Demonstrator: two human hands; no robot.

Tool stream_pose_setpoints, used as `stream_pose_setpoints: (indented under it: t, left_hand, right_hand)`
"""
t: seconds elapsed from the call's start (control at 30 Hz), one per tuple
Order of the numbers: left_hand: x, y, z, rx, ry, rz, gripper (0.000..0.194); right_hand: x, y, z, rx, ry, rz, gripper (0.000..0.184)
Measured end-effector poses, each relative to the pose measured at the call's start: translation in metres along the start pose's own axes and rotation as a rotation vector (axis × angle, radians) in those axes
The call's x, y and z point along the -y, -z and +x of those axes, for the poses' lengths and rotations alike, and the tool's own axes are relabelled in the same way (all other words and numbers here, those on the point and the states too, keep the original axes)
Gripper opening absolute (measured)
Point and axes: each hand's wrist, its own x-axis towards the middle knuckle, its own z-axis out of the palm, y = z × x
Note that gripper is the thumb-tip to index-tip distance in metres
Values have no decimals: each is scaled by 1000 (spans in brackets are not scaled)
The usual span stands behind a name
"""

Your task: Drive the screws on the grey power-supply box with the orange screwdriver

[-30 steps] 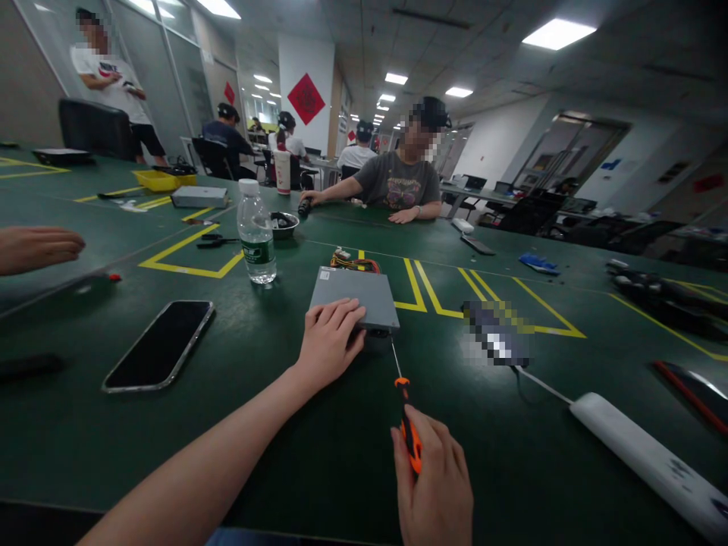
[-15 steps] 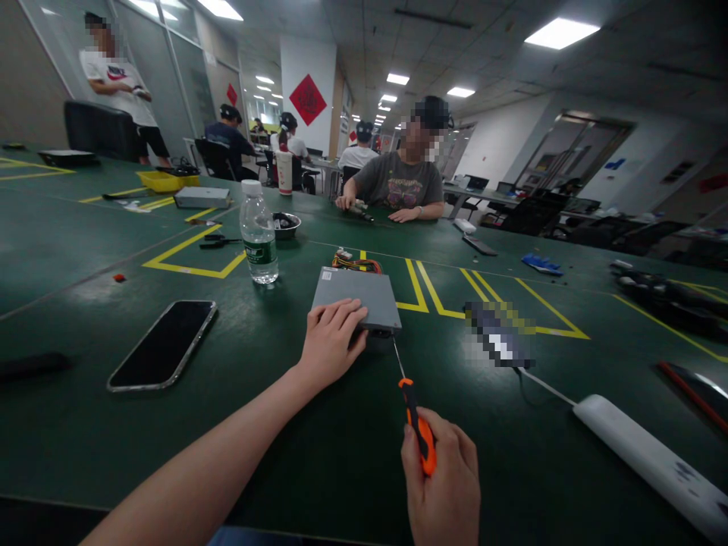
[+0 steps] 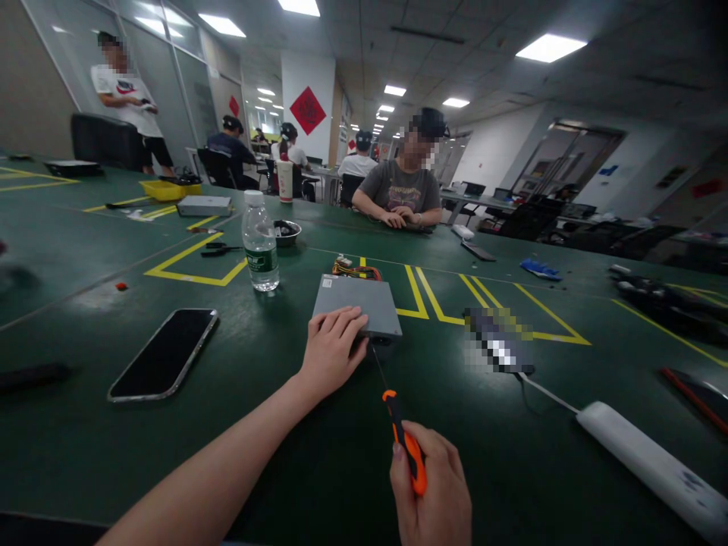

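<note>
A grey metal box (image 3: 364, 303) with coloured wires (image 3: 356, 268) at its far end lies flat on the green table (image 3: 85, 447). My left hand (image 3: 331, 350) rests palm down on the box's near left corner, fingers spread on top. My right hand (image 3: 432, 493) is closed round the orange and black handle of a screwdriver (image 3: 403, 444). Its thin shaft points away from me, and the tip meets the box's near face just right of my left hand.
A dark phone (image 3: 164, 353) lies at the left, a water bottle (image 3: 260, 243) behind it. A white power strip (image 3: 648, 462) and its cable run along the right. A seated person (image 3: 401, 189) faces me across the table; more people sit further back.
The screwdriver's tip has shifted left along the box's near face, closer to my left hand. The person opposite drew the outstretched arm back. A hand at the far left edge left the view.
</note>
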Motion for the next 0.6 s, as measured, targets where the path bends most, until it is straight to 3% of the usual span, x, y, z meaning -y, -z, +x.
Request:
stream_pose_setpoints:
  t: [0.2,0.33,0.6]
  left_hand:
    - [0,0,0,-4,2,-13,28]
    - [0,0,0,-4,3,1,28]
    - [-1,1,0,-13,1,21,28]
  right_hand:
    - [5,-10,4,-35,-54,19,30]
    - [4,-12,4,-16,9,25,27]
    - [11,-14,3,-38,-115,43,32]
